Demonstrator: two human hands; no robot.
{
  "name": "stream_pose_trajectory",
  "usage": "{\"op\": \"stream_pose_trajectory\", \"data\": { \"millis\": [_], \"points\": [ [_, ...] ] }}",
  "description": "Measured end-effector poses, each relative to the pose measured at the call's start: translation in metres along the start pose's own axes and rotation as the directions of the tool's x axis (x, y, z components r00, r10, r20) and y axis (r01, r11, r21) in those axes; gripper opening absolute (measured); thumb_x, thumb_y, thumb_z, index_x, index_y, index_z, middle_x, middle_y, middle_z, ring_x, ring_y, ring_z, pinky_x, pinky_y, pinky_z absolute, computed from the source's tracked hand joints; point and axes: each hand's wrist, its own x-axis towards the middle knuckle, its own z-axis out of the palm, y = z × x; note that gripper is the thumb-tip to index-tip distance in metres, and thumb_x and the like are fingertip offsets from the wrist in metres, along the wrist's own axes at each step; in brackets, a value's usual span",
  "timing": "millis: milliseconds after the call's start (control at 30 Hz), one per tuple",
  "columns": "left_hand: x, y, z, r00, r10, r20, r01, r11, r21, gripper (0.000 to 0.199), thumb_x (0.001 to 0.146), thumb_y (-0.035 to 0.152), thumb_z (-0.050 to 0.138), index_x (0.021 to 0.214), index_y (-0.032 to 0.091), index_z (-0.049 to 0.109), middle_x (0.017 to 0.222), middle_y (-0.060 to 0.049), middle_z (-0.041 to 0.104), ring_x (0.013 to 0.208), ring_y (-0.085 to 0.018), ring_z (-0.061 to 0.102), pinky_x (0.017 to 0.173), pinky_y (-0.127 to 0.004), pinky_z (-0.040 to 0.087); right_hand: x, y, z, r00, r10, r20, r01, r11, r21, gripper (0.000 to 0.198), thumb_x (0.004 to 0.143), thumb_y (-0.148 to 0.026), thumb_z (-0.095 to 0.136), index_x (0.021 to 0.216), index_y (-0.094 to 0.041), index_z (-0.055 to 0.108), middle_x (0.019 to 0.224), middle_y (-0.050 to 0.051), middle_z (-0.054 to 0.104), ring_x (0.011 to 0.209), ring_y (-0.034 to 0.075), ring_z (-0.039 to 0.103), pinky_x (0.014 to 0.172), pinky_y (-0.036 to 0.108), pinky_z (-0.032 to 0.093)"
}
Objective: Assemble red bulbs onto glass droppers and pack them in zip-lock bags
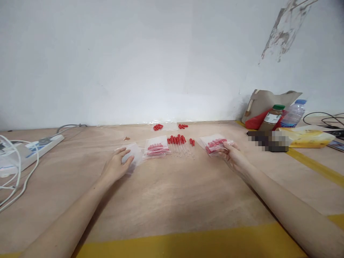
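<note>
My right hand (233, 156) pinches the near right edge of a clear plastic bag (211, 140) that has several red-capped pieces inside. Over on the left, my left hand (118, 165) is open above some flat clear bags (136, 152), thumb and fingers apart; whether it touches them I cannot tell. Beside those bags lies a stack of filled bags (156, 147) with red pieces showing through. Between the two filled lots is a row of glass droppers (177, 142) with red rubber bulbs, and two droppers (192, 143) lie slightly apart to their right.
Loose red bulbs (158, 127) lie on clear plastic near the wall, with more red bulbs (183, 126) to their right. A power strip (32, 152) with white cables is at left. A bag (268, 100), bottles (272, 116) and a yellow pack (309, 137) stand at right.
</note>
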Motion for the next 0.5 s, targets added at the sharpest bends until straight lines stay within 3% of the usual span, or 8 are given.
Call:
{"op": "stream_pose_trajectory", "data": {
  "millis": [67, 200, 267, 367, 433, 500],
  "points": [
    [0.000, -0.005, 0.007, 0.993, -0.050, 0.106, 0.044, 0.997, 0.059, 0.047, 0.080, 0.046, 0.037, 0.104, 0.011, 0.054, 0.118, -0.015, 0.050, 0.113, -0.028, 0.043, 0.090, -0.038, 0.036, 0.004, 0.008, 0.001, 0.998, 0.054, 0.012, -0.054, 0.998, -0.027, 0.005, 0.079, -0.014, 0.049, 0.075, -0.018, 0.051, 0.062, -0.001, 0.062, 0.051, 0.009, 0.060, 0.048, 0.018, 0.053],
    [-0.001, -0.004, 0.015, 0.978, 0.003, 0.209, -0.030, 0.992, 0.125, 0.041, 0.081, 0.047, 0.033, 0.086, 0.013, 0.055, 0.096, -0.013, 0.056, 0.096, -0.027, 0.051, 0.080, -0.036, 0.040, 0.007, 0.015, 0.004, 0.992, 0.099, 0.075, -0.086, 0.984, -0.153, 0.003, 0.077, -0.013, 0.050, 0.078, -0.016, 0.050, 0.068, 0.002, 0.063, 0.055, 0.009, 0.061, 0.056, 0.020, 0.054],
    [-0.001, -0.002, 0.016, 0.978, 0.022, 0.206, -0.053, 0.988, 0.148, 0.033, 0.082, 0.040, 0.034, 0.079, 0.014, 0.055, 0.088, -0.011, 0.056, 0.090, -0.025, 0.053, 0.077, -0.034, 0.040, 0.006, 0.015, 0.003, 0.999, 0.042, 0.017, -0.036, 0.962, -0.270, 0.010, 0.074, -0.014, 0.055, 0.080, -0.016, 0.047, 0.066, 0.001, 0.060, 0.049, 0.009, 0.058, 0.046, 0.018, 0.051],
    [0.000, -0.002, 0.016, 0.981, 0.019, 0.192, -0.048, 0.988, 0.148, 0.028, 0.083, 0.029, 0.033, 0.075, 0.016, 0.056, 0.083, -0.009, 0.057, 0.085, -0.024, 0.054, 0.074, -0.032, 0.039, 0.003, 0.016, 0.000, 0.991, -0.085, -0.099, 0.030, 0.888, -0.458, 0.028, 0.068, -0.020, 0.061, 0.089, -0.019, 0.042, 0.056, -0.006, 0.050, 0.032, 0.006, 0.043, 0.026, 0.016, 0.035],
    [0.001, -0.004, 0.015, 0.983, 0.001, 0.182, -0.027, 0.990, 0.140, 0.028, 0.083, 0.026, 0.034, 0.072, 0.017, 0.058, 0.081, -0.008, 0.059, 0.082, -0.023, 0.056, 0.071, -0.030, 0.040, 0.002, 0.016, -0.003, 0.981, -0.147, -0.125, 0.056, 0.837, -0.544, 0.034, 0.066, -0.024, 0.062, 0.092, -0.020, 0.041, 0.054, -0.008, 0.043, 0.029, 0.004, 0.034, 0.023, 0.016, 0.025],
    [0.003, -0.008, 0.011, 0.986, -0.040, 0.162, 0.019, 0.991, 0.130, 0.030, 0.083, 0.026, 0.034, 0.069, 0.017, 0.059, 0.075, -0.007, 0.061, 0.074, -0.022, 0.058, 0.065, -0.029, 0.041, 0.001, 0.018, -0.006, 0.974, -0.191, -0.123, 0.082, 0.799, -0.596, 0.036, 0.064, -0.027, 0.063, 0.093, -0.019, 0.042, 0.057, -0.008, 0.041, 0.030, 0.004, 0.032, 0.024, 0.017, 0.023]
  ]
}}
